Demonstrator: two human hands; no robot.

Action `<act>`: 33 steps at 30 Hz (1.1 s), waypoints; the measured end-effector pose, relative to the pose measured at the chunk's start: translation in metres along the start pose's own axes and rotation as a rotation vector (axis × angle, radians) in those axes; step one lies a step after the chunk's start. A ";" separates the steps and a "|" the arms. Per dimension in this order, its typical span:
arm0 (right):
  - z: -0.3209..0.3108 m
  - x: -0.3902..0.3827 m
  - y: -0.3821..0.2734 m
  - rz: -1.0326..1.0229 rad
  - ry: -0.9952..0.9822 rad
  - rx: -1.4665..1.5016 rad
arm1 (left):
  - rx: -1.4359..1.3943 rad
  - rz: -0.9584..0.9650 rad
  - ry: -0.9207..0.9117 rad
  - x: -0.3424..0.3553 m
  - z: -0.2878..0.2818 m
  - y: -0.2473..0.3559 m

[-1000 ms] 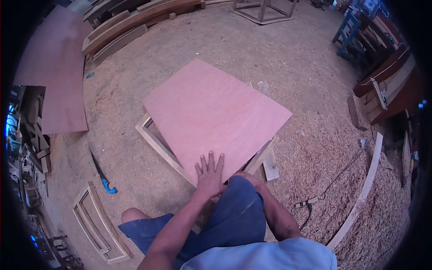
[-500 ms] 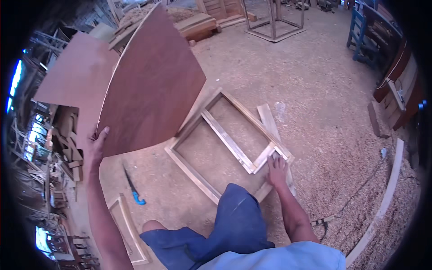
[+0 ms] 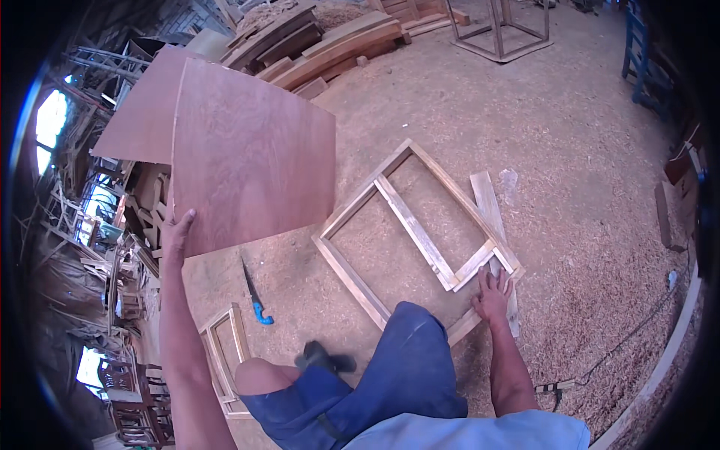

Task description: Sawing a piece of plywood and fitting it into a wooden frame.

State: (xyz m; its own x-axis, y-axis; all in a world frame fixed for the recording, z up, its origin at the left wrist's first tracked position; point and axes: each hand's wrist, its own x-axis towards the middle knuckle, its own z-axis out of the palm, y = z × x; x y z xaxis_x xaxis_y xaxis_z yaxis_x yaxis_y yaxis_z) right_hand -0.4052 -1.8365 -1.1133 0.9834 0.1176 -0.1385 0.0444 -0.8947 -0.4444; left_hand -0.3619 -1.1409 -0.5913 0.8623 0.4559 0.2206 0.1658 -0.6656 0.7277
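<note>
My left hand (image 3: pixel 177 234) is closed on the left edge of a reddish-brown plywood sheet (image 3: pixel 251 157), its thumb on the front face. The sheet stands tilted up beside a wooden frame (image 3: pixel 351 276) that lies on the ground. Inside the frame, a long slat (image 3: pixel 414 231) and a short crosspiece (image 3: pixel 475 265) meet near a corner. My right hand (image 3: pixel 492 298) rests on the frame's near right side, next to that crosspiece, with its fingers spread. Beneath the frame's right corner, a loose board (image 3: pixel 489 201) sticks out.
A handsaw with a blue handle (image 3: pixel 261 313) lies left of my legs, near a smaller wooden frame (image 3: pixel 238 334). Another brown sheet (image 3: pixel 139 112) leans behind the plywood. Stacked timber (image 3: pixel 352 45) is at the back; wood shavings (image 3: pixel 592 300) cover the ground at right.
The plywood sheet has swung so its face is turned more toward me and its top has lowered. My right hand has slid a little along the frame, off the crosspiece. The view has shifted.
</note>
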 end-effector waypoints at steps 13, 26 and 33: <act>-0.012 0.007 -0.006 0.031 -0.094 0.024 | -0.145 -0.233 -0.079 -0.013 0.076 0.084; -0.047 0.074 0.024 0.400 -0.437 0.662 | -0.800 -0.009 0.092 -0.024 0.247 0.129; -0.249 0.103 -0.215 -0.256 -0.186 1.536 | -0.774 0.075 0.107 -0.113 0.366 0.169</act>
State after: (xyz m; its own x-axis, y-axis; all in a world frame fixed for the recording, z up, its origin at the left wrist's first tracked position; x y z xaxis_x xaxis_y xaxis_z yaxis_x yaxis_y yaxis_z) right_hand -0.2695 -1.7393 -0.8116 0.9384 0.3445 0.0271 -0.1286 0.4211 -0.8978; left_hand -0.2560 -1.5209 -0.7308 0.8009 0.5062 0.3198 -0.3059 -0.1133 0.9453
